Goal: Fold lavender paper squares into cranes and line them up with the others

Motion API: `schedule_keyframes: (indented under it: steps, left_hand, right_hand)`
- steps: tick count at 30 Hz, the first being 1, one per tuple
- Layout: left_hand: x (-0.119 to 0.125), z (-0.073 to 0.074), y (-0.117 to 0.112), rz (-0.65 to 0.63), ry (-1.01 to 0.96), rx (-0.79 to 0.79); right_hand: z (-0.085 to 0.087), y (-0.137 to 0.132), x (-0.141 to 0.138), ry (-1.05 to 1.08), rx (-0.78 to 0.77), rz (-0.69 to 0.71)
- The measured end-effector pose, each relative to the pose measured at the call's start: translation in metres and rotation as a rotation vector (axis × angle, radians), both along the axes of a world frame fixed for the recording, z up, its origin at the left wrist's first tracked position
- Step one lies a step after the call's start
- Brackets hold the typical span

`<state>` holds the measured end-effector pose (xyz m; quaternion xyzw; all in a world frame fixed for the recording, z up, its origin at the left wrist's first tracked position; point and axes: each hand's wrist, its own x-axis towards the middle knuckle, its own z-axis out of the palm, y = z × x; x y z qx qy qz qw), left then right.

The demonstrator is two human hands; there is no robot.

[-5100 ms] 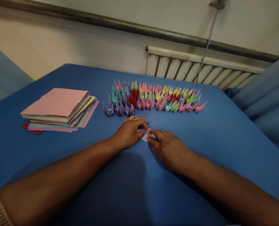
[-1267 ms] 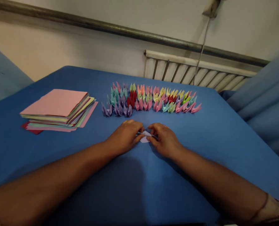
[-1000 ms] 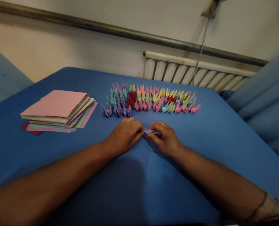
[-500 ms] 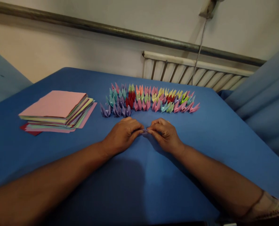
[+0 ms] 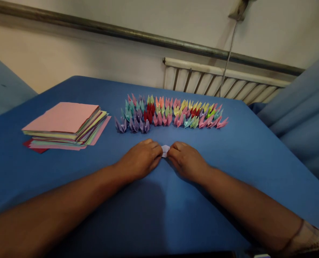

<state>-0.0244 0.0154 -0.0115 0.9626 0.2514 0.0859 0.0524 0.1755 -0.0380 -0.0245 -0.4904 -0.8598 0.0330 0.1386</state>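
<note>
A small folded piece of pale purple paper (image 5: pixel 165 151) shows between my two hands, low over the blue table. My left hand (image 5: pixel 144 157) pinches its left end with curled fingers. At the other end, my right hand (image 5: pixel 185 158) grips the paper between thumb and fingers. A dark crease or slit runs across the middle of the visible part; the ends are hidden under my fingers. Just beyond my hands stand rows of folded paper cranes (image 5: pixel 162 120) in purple, teal, red, pink, yellow and green.
A stack of coloured square paper (image 5: pixel 61 118), pink on top, lies at the left of the blue table (image 5: pixel 100 222). Behind the table are a white radiator (image 5: pixel 197 77) and a wall pipe (image 5: pixel 121 34). A blue curtain (image 5: pixel 304 104) hangs at the right.
Both hands have lowered slightly and rolled over, knuckles more upward. The folded paper has tipped, so its flat face with the middle line now shows.
</note>
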Motion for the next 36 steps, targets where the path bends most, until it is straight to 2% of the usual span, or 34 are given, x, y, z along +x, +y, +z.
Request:
schedule_keyframes:
  steps: [4,10,18,26,36]
  left_hand:
    - [-0.002,-0.005,0.003,0.043,-0.066,-0.155]
    - [0.000,-0.008,0.009,0.107,-0.117,-0.256]
    - [0.001,-0.007,0.010,0.216,-0.139,-0.248]
    - [0.004,-0.009,0.009,0.143,-0.220,-0.297]
    - [0.007,-0.007,0.008,0.207,-0.197,-0.300]
  right_hand:
    - [-0.004,-0.001,0.002,0.159,-0.099,-0.047]
    - [-0.009,0.003,0.005,0.300,-0.179,-0.091]
    - [-0.006,0.001,0.003,0.274,-0.198,-0.214]
    - [-0.004,0.000,0.003,0.260,-0.185,-0.204]
    - [-0.004,0.001,0.003,0.201,-0.165,-0.316]
